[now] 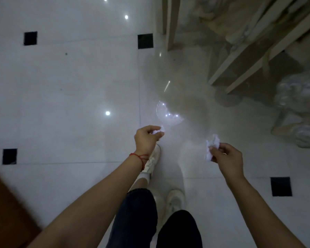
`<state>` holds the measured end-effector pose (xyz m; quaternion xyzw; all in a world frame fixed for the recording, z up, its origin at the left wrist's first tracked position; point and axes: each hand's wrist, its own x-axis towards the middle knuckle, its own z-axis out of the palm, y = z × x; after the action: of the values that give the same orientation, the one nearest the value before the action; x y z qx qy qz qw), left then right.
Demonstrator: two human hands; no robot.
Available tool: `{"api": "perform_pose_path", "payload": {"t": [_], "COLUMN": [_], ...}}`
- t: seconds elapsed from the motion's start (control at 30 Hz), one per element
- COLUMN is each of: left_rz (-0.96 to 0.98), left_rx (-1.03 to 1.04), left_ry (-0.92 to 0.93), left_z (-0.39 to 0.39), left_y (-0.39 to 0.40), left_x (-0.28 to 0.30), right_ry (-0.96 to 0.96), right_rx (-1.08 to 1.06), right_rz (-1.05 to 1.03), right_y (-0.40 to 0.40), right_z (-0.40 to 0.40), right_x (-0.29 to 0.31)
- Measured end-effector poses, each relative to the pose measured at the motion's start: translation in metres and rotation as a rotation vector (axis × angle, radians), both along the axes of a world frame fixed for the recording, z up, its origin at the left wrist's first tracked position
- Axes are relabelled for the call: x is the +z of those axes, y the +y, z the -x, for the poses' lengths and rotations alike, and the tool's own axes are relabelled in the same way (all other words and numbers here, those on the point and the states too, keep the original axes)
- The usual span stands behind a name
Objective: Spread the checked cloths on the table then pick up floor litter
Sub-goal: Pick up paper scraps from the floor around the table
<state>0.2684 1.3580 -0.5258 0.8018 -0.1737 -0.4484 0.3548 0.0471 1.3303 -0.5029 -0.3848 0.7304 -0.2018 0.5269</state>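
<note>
I stand on a glossy white tiled floor [70, 83] and look down at both arms. My left hand [145, 138] holds a small crumpled white paper scrap [158, 131] between curled fingers and thumb. My right hand [228, 159] pinches a larger crumpled white paper wad [211, 146] at its left side. A clear crinkled plastic wrapper [166, 114] lies on the floor just beyond my left hand. No checked cloth or table top is in sight.
Pale wooden furniture legs and rails [243, 56] stand at the upper right, with plastic-wrapped bundles [297, 111] beside them at the right edge. A brown wooden piece [5, 210] fills the lower left corner. My white shoes [174, 200] are below my hands.
</note>
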Motion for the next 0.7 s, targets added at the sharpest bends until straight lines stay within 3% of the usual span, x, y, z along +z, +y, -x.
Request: {"api": "perform_pose_path", "payload": {"t": [0.37, 0.7], "left_rz": [-0.001, -0.045], "left_rx": [0.285, 0.519], "left_ry": [0.063, 0.059], "left_z": [-0.059, -0.180], "left_y": [0.141, 0.221], "left_x": [0.251, 0.326], "right_ry": [-0.037, -0.012], "right_rx": [0.060, 0.166], "right_rz": [-0.008, -0.086], "right_y": [0.064, 0.061], "right_z": [-0.045, -0.159], "right_x": [0.238, 0.312]}}
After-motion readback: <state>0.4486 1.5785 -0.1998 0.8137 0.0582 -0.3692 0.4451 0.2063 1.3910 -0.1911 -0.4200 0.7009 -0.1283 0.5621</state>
